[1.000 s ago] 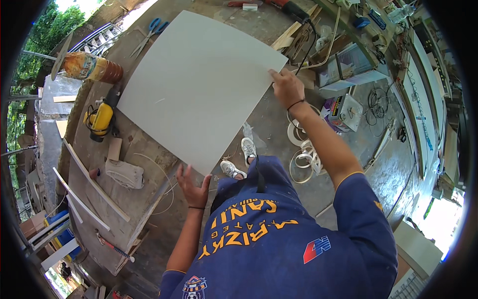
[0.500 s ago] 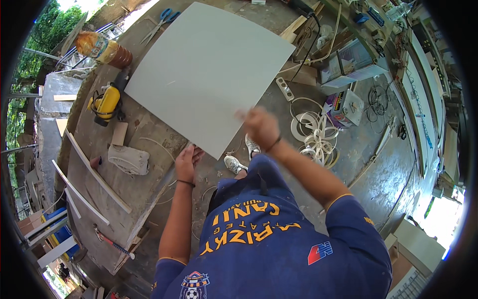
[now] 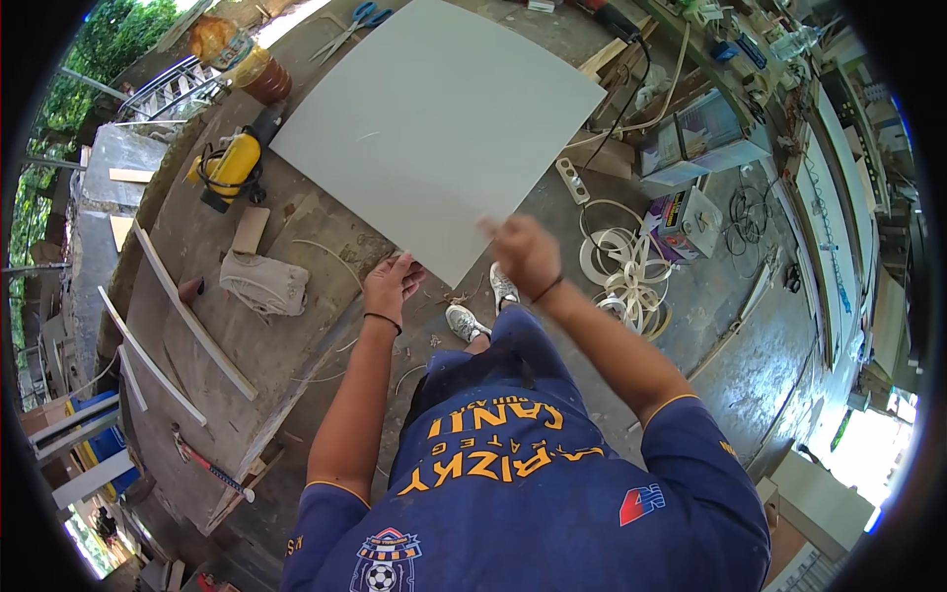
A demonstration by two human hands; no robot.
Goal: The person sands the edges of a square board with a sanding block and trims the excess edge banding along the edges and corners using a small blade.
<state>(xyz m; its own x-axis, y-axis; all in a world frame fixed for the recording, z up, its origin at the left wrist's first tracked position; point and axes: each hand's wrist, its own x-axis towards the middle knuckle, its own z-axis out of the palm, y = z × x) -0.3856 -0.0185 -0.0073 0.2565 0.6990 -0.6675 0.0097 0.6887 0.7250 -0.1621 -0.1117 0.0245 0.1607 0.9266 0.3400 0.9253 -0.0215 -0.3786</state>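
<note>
Tabletop [image 3: 301, 212], white panel [image 3: 434, 138] with corner overhanging near edge; open floor [image 3: 715, 306] rightward.
Left hand [image 3: 393, 283]: half-curled at panel edge, grip unclear; right hand [image 3: 529, 257]: blurred, opening unclear.

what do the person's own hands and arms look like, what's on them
Both the left hand and the right hand, the latter blurred, are gloveless. Each wrist wears a thin dark band. The short sleeves are navy blue, edged in yellow-orange.
</note>
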